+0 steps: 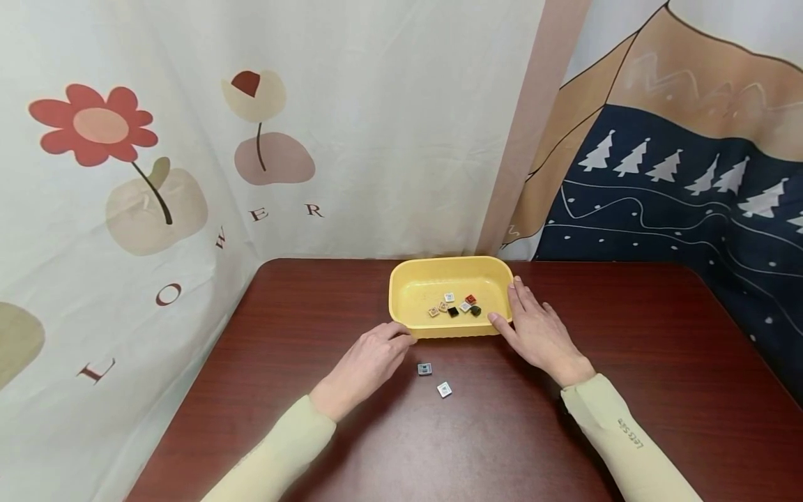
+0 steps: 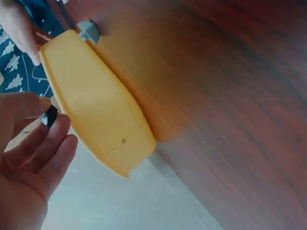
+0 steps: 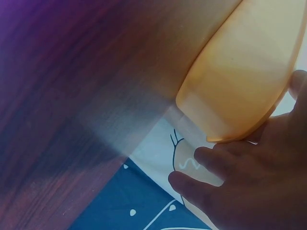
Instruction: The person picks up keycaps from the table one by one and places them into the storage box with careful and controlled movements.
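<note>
A yellow plastic box (image 1: 401,324) stands near the table's back edge, with several small keycaps (image 1: 454,312) inside in white, beige, red and black. My left hand (image 1: 370,359) is at its front left corner. In the left wrist view, this hand pinches a small dark keycap (image 2: 50,116) between thumb and fingertips. My right hand (image 1: 542,335) holds the box's right end, thumb at the front rim and fingers along the outer side. On the table before the box lie a grey-blue keycap (image 1: 424,369) and a white keycap (image 1: 444,390).
The dark red-brown wooden table (image 1: 502,432) extends around the box on all sides. Behind it hangs a printed curtain (image 1: 389,139) with flowers and letters, beside a navy cloth (image 1: 627,209) with white trees.
</note>
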`<action>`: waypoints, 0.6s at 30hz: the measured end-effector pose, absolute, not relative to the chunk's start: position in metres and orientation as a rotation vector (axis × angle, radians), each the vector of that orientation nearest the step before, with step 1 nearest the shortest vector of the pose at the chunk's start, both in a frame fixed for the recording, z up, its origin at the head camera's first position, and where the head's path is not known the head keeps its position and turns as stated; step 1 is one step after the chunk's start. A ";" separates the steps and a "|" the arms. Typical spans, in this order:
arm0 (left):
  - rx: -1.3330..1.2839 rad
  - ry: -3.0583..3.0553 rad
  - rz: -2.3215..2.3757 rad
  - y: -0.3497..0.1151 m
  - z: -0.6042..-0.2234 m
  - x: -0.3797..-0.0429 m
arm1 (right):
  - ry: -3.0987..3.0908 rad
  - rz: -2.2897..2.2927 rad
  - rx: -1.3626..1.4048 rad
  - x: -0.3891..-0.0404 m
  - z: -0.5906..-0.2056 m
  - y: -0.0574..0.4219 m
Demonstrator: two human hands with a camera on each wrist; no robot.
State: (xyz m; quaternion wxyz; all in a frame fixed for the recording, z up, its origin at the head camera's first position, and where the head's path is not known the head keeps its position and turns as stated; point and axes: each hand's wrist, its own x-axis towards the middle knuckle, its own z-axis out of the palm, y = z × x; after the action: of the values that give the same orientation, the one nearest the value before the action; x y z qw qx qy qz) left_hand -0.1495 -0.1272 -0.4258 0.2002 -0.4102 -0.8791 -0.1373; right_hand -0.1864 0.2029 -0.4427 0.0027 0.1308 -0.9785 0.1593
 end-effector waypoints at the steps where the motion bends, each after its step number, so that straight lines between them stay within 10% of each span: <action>1: -1.144 -2.452 -0.398 -0.126 -0.425 -0.151 | -3.068 0.501 0.410 -0.186 -0.443 0.203; 18: -1.013 -2.410 -0.566 -0.095 -0.419 -0.184 | -3.076 0.495 0.408 -0.187 -0.442 0.203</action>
State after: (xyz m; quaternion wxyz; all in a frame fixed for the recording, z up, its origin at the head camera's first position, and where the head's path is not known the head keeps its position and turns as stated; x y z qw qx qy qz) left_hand -0.1839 -0.0953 -0.4186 0.2311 -0.3685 -0.8766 -0.2058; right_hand -0.1872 0.2031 -0.4424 -0.0004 0.1299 -0.9789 0.1577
